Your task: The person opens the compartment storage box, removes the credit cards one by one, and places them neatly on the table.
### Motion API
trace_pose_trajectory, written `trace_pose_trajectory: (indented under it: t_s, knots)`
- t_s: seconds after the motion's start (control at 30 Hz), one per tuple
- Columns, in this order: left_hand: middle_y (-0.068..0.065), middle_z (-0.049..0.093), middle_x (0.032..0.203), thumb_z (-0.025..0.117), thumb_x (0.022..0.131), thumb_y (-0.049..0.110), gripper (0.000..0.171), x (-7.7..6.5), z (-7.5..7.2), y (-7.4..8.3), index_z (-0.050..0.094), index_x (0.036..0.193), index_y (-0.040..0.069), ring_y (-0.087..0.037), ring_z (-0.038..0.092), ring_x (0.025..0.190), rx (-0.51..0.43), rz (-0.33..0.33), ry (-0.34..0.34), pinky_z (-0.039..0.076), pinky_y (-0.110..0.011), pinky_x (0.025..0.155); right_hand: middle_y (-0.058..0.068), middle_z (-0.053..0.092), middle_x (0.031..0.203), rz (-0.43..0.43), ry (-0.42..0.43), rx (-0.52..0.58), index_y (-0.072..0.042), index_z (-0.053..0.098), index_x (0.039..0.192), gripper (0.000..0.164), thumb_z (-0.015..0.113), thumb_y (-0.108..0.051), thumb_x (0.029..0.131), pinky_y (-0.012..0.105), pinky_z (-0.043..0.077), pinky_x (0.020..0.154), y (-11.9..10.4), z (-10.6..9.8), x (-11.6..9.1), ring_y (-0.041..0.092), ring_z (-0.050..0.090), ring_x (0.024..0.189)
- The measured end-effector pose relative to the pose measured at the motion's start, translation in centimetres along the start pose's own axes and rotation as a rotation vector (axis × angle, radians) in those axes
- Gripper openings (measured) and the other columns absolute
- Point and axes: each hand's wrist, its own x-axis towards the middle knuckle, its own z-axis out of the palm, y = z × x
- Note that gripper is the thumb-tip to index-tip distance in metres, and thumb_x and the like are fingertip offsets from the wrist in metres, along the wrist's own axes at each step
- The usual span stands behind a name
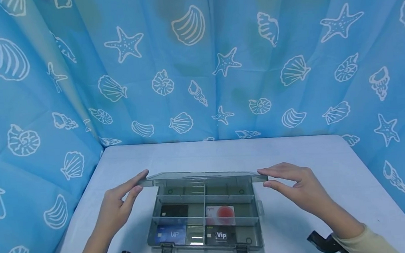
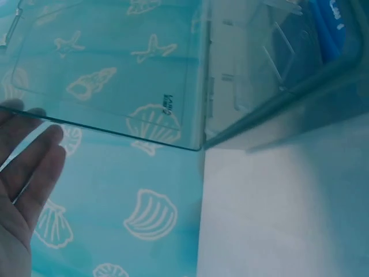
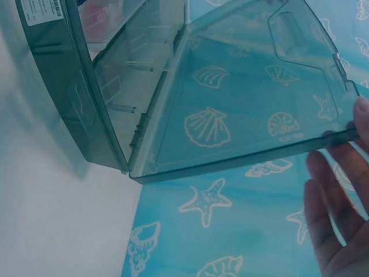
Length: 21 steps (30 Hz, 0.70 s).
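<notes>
Compartment box [image 1: 197,220] of smoky clear plastic, on the white worktop [image 1: 226,152], below and between the two grips. The left grip [image 1: 118,206] and right grip [image 1: 296,184] each pinch one side of its raised lid [image 1: 201,175]; cards [image 1: 171,234] lie inside, lower than both.

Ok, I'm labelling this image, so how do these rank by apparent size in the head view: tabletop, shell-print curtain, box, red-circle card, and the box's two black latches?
Largest to smallest:
1. Curtain
2. Tabletop
3. Box, lid included
4. Red-circle card
5. Left latch and right latch: too alike to rank
</notes>
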Motion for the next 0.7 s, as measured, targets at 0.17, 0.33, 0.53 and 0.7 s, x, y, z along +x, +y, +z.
trace_pose_trajectory:
  t_s: [0.17,0.33,0.53,0.7]
  knots:
    - [-0.004,0.067,0.132,0.064,0.095,-0.009,0.050,0.6,0.0,0.3,0.065,0.139,0.015,-0.025,0.066,0.118,-0.023,0.080,0.068,0.041,-0.008,0.101,-0.005,0.074,0.119,-0.125,0.012,0.127,-0.014,0.075,0.124,0.042,0.075,0.006,0.088,0.012,0.048,0.098,0.5,0.3,0.6,0.007,0.065,0.110]
    - [-0.004,0.066,0.135,0.062,0.094,-0.014,0.057,1.1,0.1,0.3,0.062,0.141,0.016,-0.025,0.065,0.120,0.022,0.108,0.073,0.040,-0.010,0.103,-0.003,0.072,0.125,-0.161,0.032,0.123,-0.015,0.075,0.124,0.043,0.072,0.010,0.089,0.014,0.048,0.101,0.9,0.8,1.3,0.006,0.063,0.117]
    - [-0.008,0.064,0.138,0.064,0.096,-0.007,0.057,1.8,0.4,-0.2,0.056,0.148,0.017,-0.028,0.064,0.122,0.103,0.096,0.041,0.049,-0.026,0.102,0.006,0.071,0.128,-0.155,0.081,0.173,-0.007,0.073,0.126,0.040,0.068,0.012,0.091,0.016,0.048,0.103,1.9,1.5,2.0,0.005,0.062,0.121]
    - [-0.012,0.065,0.135,0.067,0.095,-0.004,0.060,2.7,0.6,-0.6,0.054,0.149,0.017,-0.031,0.066,0.118,0.115,0.110,0.051,0.056,-0.044,0.095,0.009,0.070,0.130,-0.181,0.115,0.179,-0.006,0.071,0.128,0.044,0.068,0.014,0.089,0.016,0.049,0.102,2.7,2.0,2.7,0.003,0.061,0.124]
